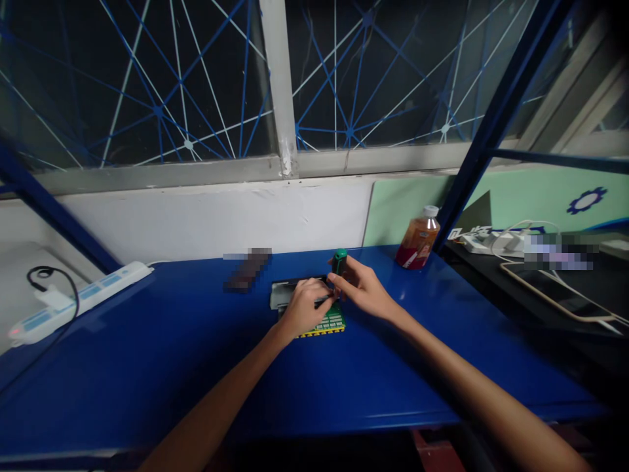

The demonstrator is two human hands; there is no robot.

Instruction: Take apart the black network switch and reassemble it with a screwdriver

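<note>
In the head view, the right hand (366, 288) pinches a green-topped screwdriver (339, 263) upright over the green board's (335, 320) far right part. The left hand (305, 308) covers the board's left; its grip cannot be told. Work seems underway: the board lies partly exposed, while what remains is hidden.

Head view, forward, down over table (171, 314)

The light is dim, with faint glare and soft shadows on the blue tabletop (162, 354), dark window panes (393, 72), slight blur, stretched edges, blackened right corners and pixelated patches.
</note>
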